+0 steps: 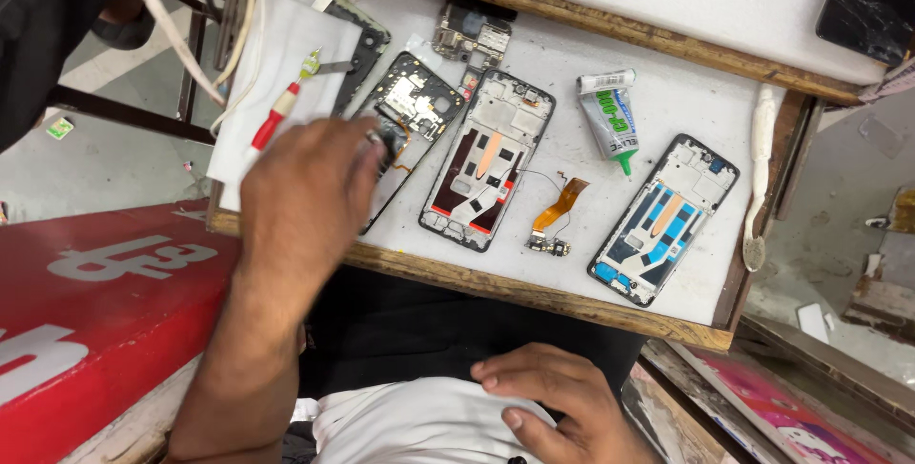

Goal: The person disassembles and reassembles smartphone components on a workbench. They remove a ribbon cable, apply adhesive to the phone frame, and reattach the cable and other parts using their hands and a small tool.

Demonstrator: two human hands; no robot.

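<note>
My left hand (305, 199) reaches in from the lower left and lies over the lower part of an opened phone (412, 100) with a bare circuit board. Its fingers curl on the phone's edge, and the hand is blurred. My right hand (558, 407) rests in my lap on a white cloth (410, 426), fingers apart and holding nothing. Beside the opened phone lies an empty phone frame (481, 159) with an orange strip, and further right a second frame (664, 218) with blue parts.
All lie on a white work tray with a wooden rim (534, 288). On it are a grey glue tube (610, 119), an orange flex cable (558, 209), a small board (472, 33), a red-handled screwdriver (274, 119) and a white stick tool (760, 169). A red board (95, 302) sits at the left.
</note>
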